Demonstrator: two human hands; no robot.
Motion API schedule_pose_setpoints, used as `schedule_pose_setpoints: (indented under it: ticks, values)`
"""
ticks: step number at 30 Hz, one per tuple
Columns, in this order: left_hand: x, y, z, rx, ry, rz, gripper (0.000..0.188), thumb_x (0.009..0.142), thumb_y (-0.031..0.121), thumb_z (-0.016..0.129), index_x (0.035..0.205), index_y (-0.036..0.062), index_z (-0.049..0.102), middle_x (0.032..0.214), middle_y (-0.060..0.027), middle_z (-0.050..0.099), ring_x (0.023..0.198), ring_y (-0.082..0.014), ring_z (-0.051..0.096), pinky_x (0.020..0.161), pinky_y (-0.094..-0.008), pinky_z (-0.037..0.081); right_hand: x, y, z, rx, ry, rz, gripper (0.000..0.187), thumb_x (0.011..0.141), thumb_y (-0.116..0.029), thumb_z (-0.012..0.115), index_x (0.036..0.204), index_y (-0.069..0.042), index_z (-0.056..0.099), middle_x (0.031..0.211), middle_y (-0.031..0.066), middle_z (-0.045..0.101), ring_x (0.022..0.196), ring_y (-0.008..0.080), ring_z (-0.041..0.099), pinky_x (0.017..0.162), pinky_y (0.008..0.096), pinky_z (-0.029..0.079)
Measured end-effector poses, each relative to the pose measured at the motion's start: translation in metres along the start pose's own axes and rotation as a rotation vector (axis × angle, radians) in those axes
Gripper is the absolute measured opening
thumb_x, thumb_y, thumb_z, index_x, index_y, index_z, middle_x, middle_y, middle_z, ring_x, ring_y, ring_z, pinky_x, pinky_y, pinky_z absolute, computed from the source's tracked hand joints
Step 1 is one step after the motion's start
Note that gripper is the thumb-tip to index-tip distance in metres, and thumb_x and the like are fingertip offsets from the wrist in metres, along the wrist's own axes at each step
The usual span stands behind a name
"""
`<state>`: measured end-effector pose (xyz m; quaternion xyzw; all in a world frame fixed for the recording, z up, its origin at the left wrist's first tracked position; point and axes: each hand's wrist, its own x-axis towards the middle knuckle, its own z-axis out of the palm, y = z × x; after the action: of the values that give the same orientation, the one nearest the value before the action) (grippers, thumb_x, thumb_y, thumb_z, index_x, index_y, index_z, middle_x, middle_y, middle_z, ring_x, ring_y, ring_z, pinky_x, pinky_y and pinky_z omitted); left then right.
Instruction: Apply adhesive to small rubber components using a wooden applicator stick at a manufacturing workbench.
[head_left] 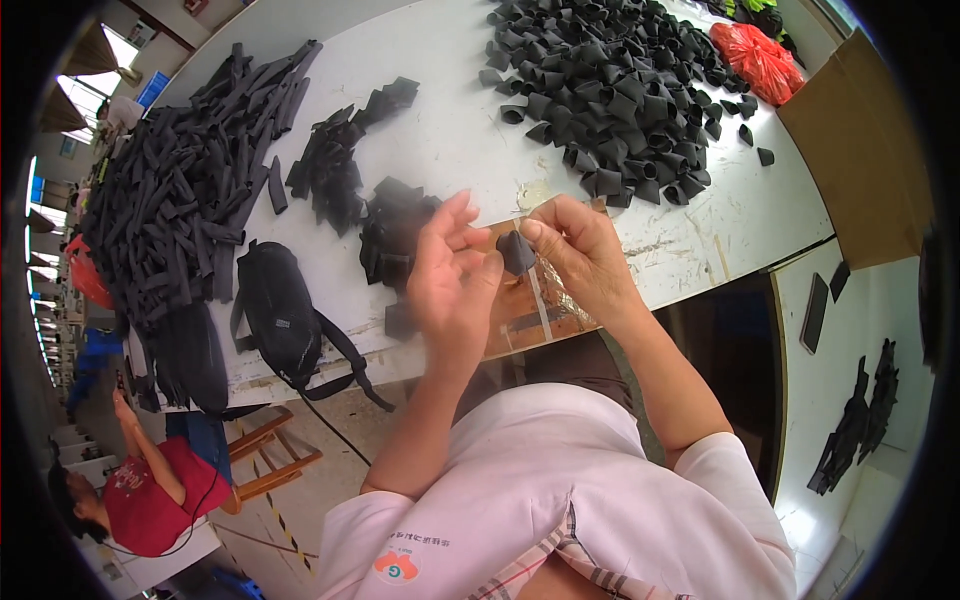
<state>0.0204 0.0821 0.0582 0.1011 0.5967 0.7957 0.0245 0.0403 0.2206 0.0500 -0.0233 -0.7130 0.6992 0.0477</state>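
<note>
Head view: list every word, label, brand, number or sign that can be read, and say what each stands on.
Pale shirt of the wearer: small dark characters beside an orange-and-green emblem; I leave the wording uncopied.
Black bag on the table: small light print, too small to read.
Red shirt of another person: pale print on the chest, too small to read.
</note>
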Motion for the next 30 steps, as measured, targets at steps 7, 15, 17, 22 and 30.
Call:
schedule_pose_setpoints:
  ticks: [7, 15, 17, 22, 30]
  values:
    - [0.006, 0.008, 0.003, 0.091, -0.072, 0.233, 0.008, 0.082, 0.002, 0.056, 0.089, -0.003, 0.057, 0.084, -0.0046, 0.058, 0.074, -0.0076, 0.051, 0.069, -0.0211, 0.041, -0.017, -0.024, 0.012, -0.399, 0.161, -0.463, 0.033, 0.072, -0.026, 0.068, 0.092, -0.002, 0.056, 0.08, 0.0087, 0.052, 0.065, 0.0195, 0.053, 0.055, 0.0282, 0.046]
    - [-0.003, 0.007, -0.001, -0.368, 0.146, -0.023, 0.01, 0.087, 0.009, 0.052, 0.089, 0.0005, 0.055, 0.086, -0.0054, 0.056, 0.071, -0.0095, 0.051, 0.068, -0.0224, 0.043, -0.01, -0.02, 0.015, -0.624, 0.259, -0.688, 0.017, 0.065, -0.003, 0.066, 0.079, -0.003, 0.057, 0.069, 0.0065, 0.051, 0.061, 0.0218, 0.05, 0.047, 0.0313, 0.04]
    - [-0.007, 0.002, -0.003, -0.265, 0.181, -0.023, 0.008, 0.083, 0.007, 0.057, 0.089, 0.0016, 0.056, 0.082, -0.0025, 0.056, 0.071, -0.0079, 0.05, 0.069, -0.0203, 0.04, -0.011, -0.01, 0.014, -0.595, 0.237, -0.676, 0.016, 0.065, -0.002, 0.066, 0.078, -0.003, 0.057, 0.069, 0.0063, 0.051, 0.06, 0.0219, 0.05, 0.047, 0.0313, 0.04]
    - [-0.011, -0.003, -0.008, -0.26, 0.126, -0.019, 0.009, 0.086, 0.008, 0.053, 0.089, 0.0003, 0.055, 0.085, -0.0052, 0.056, 0.071, -0.0087, 0.051, 0.067, -0.0208, 0.043, -0.015, -0.007, 0.018, -0.619, 0.247, -0.676, 0.017, 0.063, -0.001, 0.066, 0.077, -0.003, 0.056, 0.068, 0.0063, 0.05, 0.061, 0.0226, 0.048, 0.047, 0.0309, 0.04]
    - [-0.009, -0.024, -0.025, -0.031, 0.147, -0.054, 0.01, 0.087, 0.01, 0.051, 0.09, 0.0009, 0.054, 0.079, -0.0026, 0.056, 0.065, -0.0054, 0.049, 0.058, -0.0172, 0.039, 0.038, -0.036, -0.039, 0.274, 0.215, -0.079, 0.022, 0.084, -0.021, 0.057, 0.075, -0.002, 0.06, 0.061, -0.001, 0.055, 0.055, 0.0027, 0.048, 0.047, 0.017, 0.037]
